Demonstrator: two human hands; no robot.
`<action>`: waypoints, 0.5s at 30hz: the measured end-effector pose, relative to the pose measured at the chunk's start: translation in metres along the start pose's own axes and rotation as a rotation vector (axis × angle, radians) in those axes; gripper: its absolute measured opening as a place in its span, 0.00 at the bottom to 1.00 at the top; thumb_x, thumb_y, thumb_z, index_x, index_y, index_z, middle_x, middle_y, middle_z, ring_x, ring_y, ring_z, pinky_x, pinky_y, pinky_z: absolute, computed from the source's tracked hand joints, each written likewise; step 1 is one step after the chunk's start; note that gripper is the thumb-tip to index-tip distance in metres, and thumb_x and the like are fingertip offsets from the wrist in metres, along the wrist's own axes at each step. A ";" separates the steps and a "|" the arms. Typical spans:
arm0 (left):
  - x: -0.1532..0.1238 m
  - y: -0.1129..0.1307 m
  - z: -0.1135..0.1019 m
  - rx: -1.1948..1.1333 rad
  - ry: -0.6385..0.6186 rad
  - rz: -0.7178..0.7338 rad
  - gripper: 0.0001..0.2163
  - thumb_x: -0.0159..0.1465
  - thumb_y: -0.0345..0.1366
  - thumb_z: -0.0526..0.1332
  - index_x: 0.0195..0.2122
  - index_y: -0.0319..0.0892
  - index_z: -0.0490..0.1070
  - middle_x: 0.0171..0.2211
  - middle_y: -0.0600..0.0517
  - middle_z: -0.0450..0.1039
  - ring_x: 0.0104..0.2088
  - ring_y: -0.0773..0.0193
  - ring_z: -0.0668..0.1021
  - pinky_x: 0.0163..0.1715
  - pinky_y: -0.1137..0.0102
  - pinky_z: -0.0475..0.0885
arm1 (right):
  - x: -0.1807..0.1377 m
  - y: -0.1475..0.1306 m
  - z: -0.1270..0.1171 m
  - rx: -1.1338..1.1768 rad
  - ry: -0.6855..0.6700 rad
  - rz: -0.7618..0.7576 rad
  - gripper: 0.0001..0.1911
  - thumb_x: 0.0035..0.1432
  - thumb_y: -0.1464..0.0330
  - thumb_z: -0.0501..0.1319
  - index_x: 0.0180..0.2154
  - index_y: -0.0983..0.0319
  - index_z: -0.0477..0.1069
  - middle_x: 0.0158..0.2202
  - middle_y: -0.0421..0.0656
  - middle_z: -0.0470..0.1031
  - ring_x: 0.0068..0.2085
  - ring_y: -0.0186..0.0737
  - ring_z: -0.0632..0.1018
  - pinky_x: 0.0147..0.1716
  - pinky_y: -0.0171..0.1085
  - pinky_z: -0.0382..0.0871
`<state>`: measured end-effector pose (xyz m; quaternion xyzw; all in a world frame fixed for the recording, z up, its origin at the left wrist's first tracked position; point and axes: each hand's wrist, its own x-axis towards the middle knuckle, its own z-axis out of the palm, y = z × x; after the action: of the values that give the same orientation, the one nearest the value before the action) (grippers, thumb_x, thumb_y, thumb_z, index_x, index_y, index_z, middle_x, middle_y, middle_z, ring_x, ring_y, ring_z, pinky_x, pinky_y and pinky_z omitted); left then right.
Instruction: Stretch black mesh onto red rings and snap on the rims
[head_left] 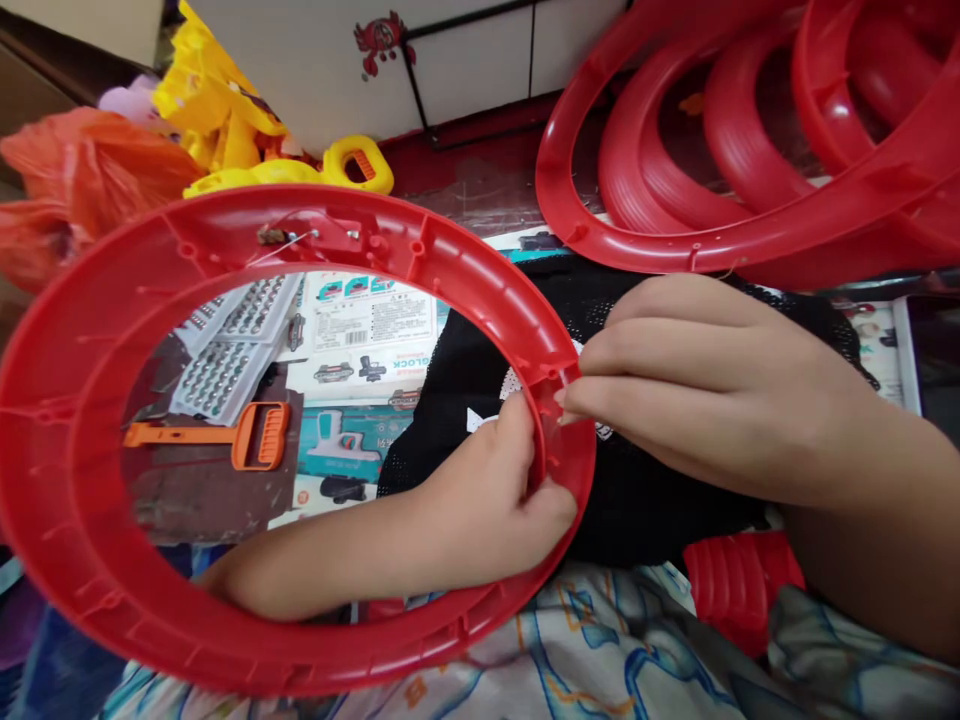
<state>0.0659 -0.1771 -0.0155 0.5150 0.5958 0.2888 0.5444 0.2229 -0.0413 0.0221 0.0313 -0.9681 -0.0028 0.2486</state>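
Note:
A large red plastic ring (90,300) lies tilted across my lap. My left hand (487,500) reaches through its opening and grips the ring's right rim, thumb on the outer face. My right hand (675,380) comes in from the right with fingers pinched together at that same spot on the rim; what they pinch is too small to see. Black mesh netting (645,500) lies under both hands. A small metal part with a thin wire (274,236) sits at the top of the ring.
A stack of more red rings (720,130) lies at the upper right. Yellow plastic parts (225,120) and an orange bag (82,180) sit at the upper left. An orange tool (247,435), printed cartons (360,330) and a tray of small metal pieces (225,350) show through the ring.

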 end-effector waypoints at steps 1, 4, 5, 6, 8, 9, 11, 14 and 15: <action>0.000 0.001 0.000 0.001 -0.024 0.000 0.16 0.60 0.28 0.58 0.47 0.44 0.56 0.32 0.58 0.64 0.28 0.67 0.70 0.28 0.70 0.64 | 0.000 -0.001 0.000 0.024 -0.005 0.012 0.19 0.71 0.72 0.48 0.32 0.63 0.74 0.33 0.42 0.69 0.37 0.38 0.69 0.37 0.41 0.70; -0.001 0.002 0.001 -0.004 -0.076 0.012 0.18 0.60 0.27 0.57 0.50 0.44 0.55 0.31 0.58 0.62 0.27 0.69 0.69 0.26 0.71 0.63 | 0.000 -0.002 0.000 0.092 -0.010 0.054 0.17 0.71 0.72 0.50 0.32 0.63 0.74 0.34 0.42 0.69 0.37 0.38 0.68 0.37 0.41 0.70; -0.002 0.002 0.001 -0.002 -0.080 0.020 0.19 0.60 0.27 0.58 0.51 0.43 0.55 0.31 0.58 0.61 0.28 0.68 0.69 0.26 0.71 0.62 | 0.000 -0.003 0.000 0.107 -0.008 0.069 0.17 0.71 0.72 0.51 0.32 0.63 0.74 0.34 0.42 0.69 0.38 0.38 0.68 0.37 0.41 0.69; -0.003 0.001 0.002 -0.003 -0.080 0.036 0.21 0.59 0.28 0.58 0.52 0.43 0.54 0.31 0.58 0.61 0.28 0.68 0.69 0.26 0.72 0.62 | 0.000 -0.003 0.001 0.119 -0.006 0.085 0.16 0.70 0.72 0.52 0.32 0.63 0.74 0.34 0.42 0.69 0.37 0.38 0.68 0.36 0.40 0.69; -0.004 -0.001 0.004 -0.029 -0.085 0.084 0.26 0.59 0.27 0.59 0.56 0.43 0.49 0.31 0.59 0.60 0.27 0.69 0.68 0.26 0.72 0.62 | 0.000 -0.002 0.002 0.137 0.000 0.114 0.16 0.70 0.71 0.53 0.31 0.63 0.73 0.33 0.42 0.69 0.37 0.37 0.67 0.35 0.40 0.68; -0.004 -0.002 0.005 -0.053 -0.091 0.108 0.29 0.59 0.27 0.58 0.59 0.43 0.46 0.31 0.59 0.60 0.26 0.70 0.68 0.25 0.72 0.61 | -0.001 -0.001 0.002 0.138 0.002 0.120 0.16 0.70 0.70 0.53 0.30 0.62 0.73 0.33 0.41 0.69 0.37 0.37 0.67 0.35 0.40 0.67; -0.005 -0.003 0.005 -0.098 -0.120 0.116 0.33 0.60 0.26 0.58 0.62 0.44 0.42 0.31 0.59 0.60 0.25 0.70 0.68 0.24 0.73 0.62 | -0.001 0.001 0.003 0.128 0.003 0.121 0.17 0.71 0.69 0.53 0.30 0.62 0.73 0.33 0.41 0.69 0.36 0.36 0.67 0.35 0.39 0.66; -0.005 -0.002 0.004 -0.257 -0.204 0.095 0.30 0.61 0.27 0.59 0.60 0.45 0.45 0.35 0.56 0.65 0.30 0.68 0.72 0.29 0.72 0.69 | 0.000 0.003 0.002 0.123 -0.010 0.113 0.17 0.71 0.69 0.52 0.30 0.62 0.73 0.32 0.41 0.69 0.36 0.37 0.66 0.35 0.40 0.65; -0.004 -0.002 0.003 -0.347 -0.220 0.105 0.27 0.61 0.27 0.59 0.58 0.46 0.49 0.37 0.54 0.66 0.33 0.68 0.73 0.32 0.72 0.71 | 0.000 0.004 0.001 0.128 -0.018 0.115 0.17 0.71 0.70 0.53 0.30 0.62 0.73 0.32 0.41 0.69 0.36 0.37 0.66 0.35 0.40 0.64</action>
<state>0.0680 -0.1820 -0.0163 0.4725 0.4463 0.3571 0.6708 0.2224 -0.0377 0.0210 -0.0088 -0.9687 0.0734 0.2371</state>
